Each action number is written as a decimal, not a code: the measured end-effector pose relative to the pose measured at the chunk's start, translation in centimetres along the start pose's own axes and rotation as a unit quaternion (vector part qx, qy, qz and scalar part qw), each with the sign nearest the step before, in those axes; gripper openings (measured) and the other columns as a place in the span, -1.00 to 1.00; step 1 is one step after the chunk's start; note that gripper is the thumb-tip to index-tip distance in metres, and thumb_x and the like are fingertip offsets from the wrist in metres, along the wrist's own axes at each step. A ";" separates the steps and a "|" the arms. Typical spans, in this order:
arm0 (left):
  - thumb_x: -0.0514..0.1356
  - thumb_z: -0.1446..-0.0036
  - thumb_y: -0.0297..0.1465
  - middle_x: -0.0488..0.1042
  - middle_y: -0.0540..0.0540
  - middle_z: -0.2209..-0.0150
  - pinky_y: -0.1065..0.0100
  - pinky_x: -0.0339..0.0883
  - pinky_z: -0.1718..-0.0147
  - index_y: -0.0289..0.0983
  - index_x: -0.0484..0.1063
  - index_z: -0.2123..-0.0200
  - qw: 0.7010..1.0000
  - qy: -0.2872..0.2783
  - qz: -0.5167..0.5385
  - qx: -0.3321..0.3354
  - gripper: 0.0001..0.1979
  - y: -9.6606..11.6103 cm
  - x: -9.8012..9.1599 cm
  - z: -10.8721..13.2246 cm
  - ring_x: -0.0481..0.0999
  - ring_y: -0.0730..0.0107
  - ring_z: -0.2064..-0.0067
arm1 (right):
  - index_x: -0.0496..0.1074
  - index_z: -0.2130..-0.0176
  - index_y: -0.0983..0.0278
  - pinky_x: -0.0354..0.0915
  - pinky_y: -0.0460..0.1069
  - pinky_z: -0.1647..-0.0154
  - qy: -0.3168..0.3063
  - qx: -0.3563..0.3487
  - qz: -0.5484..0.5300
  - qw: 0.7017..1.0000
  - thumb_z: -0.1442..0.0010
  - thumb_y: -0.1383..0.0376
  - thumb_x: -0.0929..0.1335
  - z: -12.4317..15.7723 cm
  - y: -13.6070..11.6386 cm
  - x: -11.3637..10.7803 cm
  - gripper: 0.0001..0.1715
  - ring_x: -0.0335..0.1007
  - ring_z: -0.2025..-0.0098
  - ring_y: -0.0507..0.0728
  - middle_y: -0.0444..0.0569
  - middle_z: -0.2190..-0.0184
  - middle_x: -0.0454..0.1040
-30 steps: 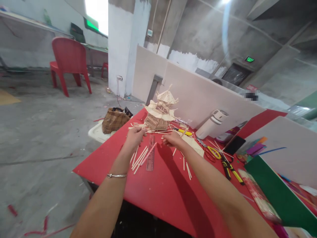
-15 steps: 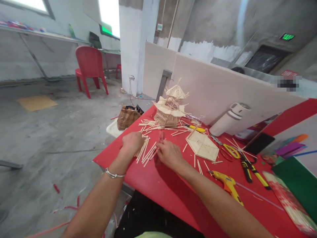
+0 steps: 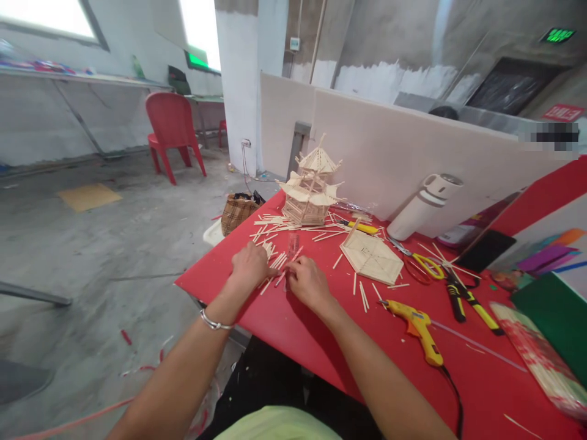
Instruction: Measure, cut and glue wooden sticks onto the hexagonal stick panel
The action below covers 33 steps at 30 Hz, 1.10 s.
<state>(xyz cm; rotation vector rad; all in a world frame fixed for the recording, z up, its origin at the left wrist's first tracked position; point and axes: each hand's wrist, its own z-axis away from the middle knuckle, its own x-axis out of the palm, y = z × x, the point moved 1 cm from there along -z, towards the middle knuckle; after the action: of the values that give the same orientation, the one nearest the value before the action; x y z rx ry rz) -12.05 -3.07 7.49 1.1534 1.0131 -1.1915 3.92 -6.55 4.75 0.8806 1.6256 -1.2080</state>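
Observation:
A thin wooden stick (image 3: 297,254) lies slantwise between my hands, over a clear ruler (image 3: 293,242) on the red table. My left hand (image 3: 249,266) is closed, its fingertips at the stick's lower part. Closed too, my right hand (image 3: 310,282) pinches the stick from the other side, near the ruler's edge; its fingertips are partly hidden. Loose wooden sticks (image 3: 277,260) are spread around and under my left hand. Beyond them stands a small pagoda model (image 3: 310,194) built of sticks. To the right of my right hand lies a flat hexagonal stick panel (image 3: 373,256).
A yellow glue gun (image 3: 416,327) with its cord lies right of my right arm. Scissors (image 3: 424,266), pliers (image 3: 470,305), a yellow-handled cutter (image 3: 362,227) and a white flask (image 3: 426,206) stand or lie farther right. The table's left edge (image 3: 183,282) is near my left hand.
My left hand has come in from the stick pile towards my right hand. A stick now lies slanted over the ruler between them. The view has shifted slightly.

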 end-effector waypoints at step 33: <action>0.33 0.14 -0.42 0.59 -0.39 0.17 0.18 0.42 0.20 -0.30 0.58 0.14 0.997 0.020 0.073 0.024 -0.61 4.6 0.7 -4.0 0.58 -0.12 0.09 | 0.49 0.21 0.25 0.28 0.04 0.12 0.064 0.107 -0.180 0.976 -0.20 0.21 0.34 2.0 -1.3 0.9 -0.80 0.41 0.15 0.21 0.06 0.20 0.54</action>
<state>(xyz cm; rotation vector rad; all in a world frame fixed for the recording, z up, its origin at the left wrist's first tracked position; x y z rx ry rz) -7.36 0.84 6.73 1.2705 0.9172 -1.0850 2.89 -8.81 4.09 0.8308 1.8370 -1.6305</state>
